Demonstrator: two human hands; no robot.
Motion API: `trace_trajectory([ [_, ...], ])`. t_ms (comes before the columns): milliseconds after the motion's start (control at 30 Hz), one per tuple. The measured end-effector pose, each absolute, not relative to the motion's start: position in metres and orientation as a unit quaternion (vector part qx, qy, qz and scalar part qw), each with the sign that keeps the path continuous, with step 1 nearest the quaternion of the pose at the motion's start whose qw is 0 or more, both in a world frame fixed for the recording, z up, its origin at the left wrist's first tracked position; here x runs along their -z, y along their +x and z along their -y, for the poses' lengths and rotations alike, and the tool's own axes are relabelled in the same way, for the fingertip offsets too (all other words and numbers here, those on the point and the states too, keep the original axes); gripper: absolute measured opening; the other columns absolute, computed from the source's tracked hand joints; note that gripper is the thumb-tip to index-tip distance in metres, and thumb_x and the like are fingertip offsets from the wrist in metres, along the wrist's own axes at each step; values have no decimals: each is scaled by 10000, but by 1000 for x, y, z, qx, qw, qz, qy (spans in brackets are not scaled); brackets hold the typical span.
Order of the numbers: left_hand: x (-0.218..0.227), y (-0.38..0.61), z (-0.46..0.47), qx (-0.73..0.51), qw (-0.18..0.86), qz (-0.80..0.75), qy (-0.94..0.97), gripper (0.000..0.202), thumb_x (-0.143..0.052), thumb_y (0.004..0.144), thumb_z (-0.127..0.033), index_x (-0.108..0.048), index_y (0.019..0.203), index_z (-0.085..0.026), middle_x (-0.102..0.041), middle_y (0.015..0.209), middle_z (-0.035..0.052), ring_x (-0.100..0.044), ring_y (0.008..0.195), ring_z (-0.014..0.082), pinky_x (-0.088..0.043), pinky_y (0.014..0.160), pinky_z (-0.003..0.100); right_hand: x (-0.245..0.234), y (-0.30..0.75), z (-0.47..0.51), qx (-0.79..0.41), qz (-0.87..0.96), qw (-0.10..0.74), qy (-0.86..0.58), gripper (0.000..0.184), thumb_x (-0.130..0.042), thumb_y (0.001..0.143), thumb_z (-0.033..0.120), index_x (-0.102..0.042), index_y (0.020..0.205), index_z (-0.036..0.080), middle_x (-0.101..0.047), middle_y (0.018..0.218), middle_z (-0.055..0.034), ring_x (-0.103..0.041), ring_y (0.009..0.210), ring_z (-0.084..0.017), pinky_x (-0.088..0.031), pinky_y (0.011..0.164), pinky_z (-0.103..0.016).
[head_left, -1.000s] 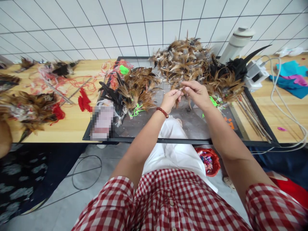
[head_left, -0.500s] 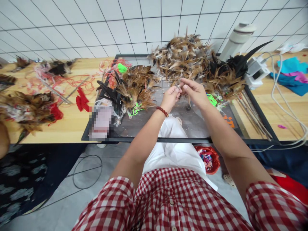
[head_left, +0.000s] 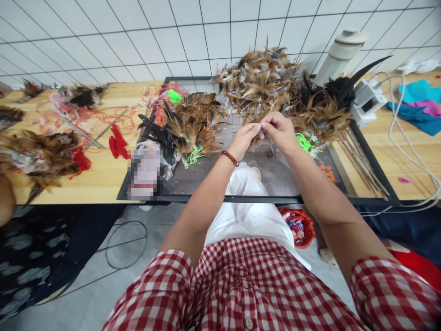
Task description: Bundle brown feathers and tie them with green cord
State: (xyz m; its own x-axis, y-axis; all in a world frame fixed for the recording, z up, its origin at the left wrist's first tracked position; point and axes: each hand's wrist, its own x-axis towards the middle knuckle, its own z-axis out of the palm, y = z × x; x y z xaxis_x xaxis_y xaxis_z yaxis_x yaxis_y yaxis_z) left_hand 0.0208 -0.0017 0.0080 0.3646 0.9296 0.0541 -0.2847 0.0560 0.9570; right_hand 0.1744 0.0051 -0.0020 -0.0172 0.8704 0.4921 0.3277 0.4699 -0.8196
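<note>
My left hand (head_left: 245, 140), with a dark red bead bracelet on its wrist, is closed in a pinch. Brown feathers (head_left: 254, 143) show just under its fingers, partly hidden. My right hand (head_left: 278, 132) meets it fingertip to fingertip, its thumb and forefinger pressed together; the spot they grip is mostly covered. Behind both hands rises a big heap of brown feathers (head_left: 265, 85). To the left lie brown feather bunches (head_left: 200, 119) tied with bright green string (head_left: 195, 156), beside long black feathers (head_left: 160, 133).
The dark-framed glass board (head_left: 206, 199) lies on a wooden table (head_left: 103, 188). At right are thin sticks (head_left: 365, 165), a pale bottle (head_left: 339, 57), a white charger (head_left: 367, 101) and its cable. A red basket (head_left: 308, 236) stands below. Red string (head_left: 118, 142) lies left, near a co-worker's arm (head_left: 6, 200).
My right hand's fingers have curled in from a more stretched pose and now pinch against my left fingertips. Both hands stay in nearly the same place.
</note>
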Motion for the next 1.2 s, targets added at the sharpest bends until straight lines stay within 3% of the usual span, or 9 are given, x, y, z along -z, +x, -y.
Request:
trace_trajectory([
  [100,-5,19,0,-468,648,-337,498,306,-802,835,-332,-623,653,-164,-551,563,-33,-527,590,75,-449,637,194,-1,176,-5,-237,681,537,-439,494,-678,833,720,-683,805,227,-649,860,-35,-630,854,-188,-531,836,-371],
  [233,-2,17,-4,-520,640,-374,425,213,-763,872,-280,-669,721,-165,-546,555,-38,-555,593,80,-457,638,194,-13,193,-2,-134,671,489,-541,348,-664,899,559,-721,912,216,-693,965,-61,-647,903,-211,-520,862,-382],
  [367,1,16,-11,-570,643,-376,346,196,-720,914,-287,-660,767,-174,-551,604,-29,-631,689,109,-506,716,228,-24,208,3,-102,663,308,-675,216,-717,838,401,-740,814,187,-693,800,-59,-660,840,-236,-506,831,-386],
  [467,3,16,-14,-591,638,-380,315,210,-715,923,-327,-650,786,-181,-540,616,-31,-649,724,121,-528,727,240,-26,205,7,-127,660,171,-720,216,-776,766,393,-723,712,191,-664,693,-55,-670,817,-253,-486,776,-362],
  [633,3,16,-15,-603,643,-376,284,216,-728,915,-362,-655,822,-181,-555,638,-25,-670,763,130,-544,736,245,-27,198,9,-134,666,71,-730,123,-754,697,260,-675,616,213,-635,614,-42,-660,756,-240,-450,708,-326],
  [733,2,17,-13,-597,653,-376,274,208,-732,911,-374,-668,860,-183,-577,644,-21,-689,787,137,-559,749,249,-30,197,10,-143,672,118,-717,82,-693,692,224,-671,615,202,-613,585,-34,-625,692,-217,-438,672,-322],
  [867,0,20,-9,-570,673,-386,271,189,-737,907,-349,-671,865,-178,-648,687,-3,-724,806,139,-580,773,249,-36,191,13,-159,661,331,-655,102,-636,729,266,-686,712,179,-629,616,-27,-570,643,-168,-435,633,-296],
  [933,0,22,-7,-553,688,-388,264,182,-724,917,-334,-670,864,-169,-705,753,22,-745,838,146,-593,804,261,-36,183,16,-182,659,386,-619,113,-629,732,285,-663,702,181,-628,625,-24,-537,616,-149,-419,606,-283],
  [1200,-6,24,-4,-521,761,-333,197,114,-585,987,-214,-662,928,-155,-769,959,58,-750,1067,189,-580,1002,357,-28,156,23,-286,657,380,-584,106,-662,674,251,-603,617,184,-570,572,20,-448,557,-100,-363,580,-261],
])
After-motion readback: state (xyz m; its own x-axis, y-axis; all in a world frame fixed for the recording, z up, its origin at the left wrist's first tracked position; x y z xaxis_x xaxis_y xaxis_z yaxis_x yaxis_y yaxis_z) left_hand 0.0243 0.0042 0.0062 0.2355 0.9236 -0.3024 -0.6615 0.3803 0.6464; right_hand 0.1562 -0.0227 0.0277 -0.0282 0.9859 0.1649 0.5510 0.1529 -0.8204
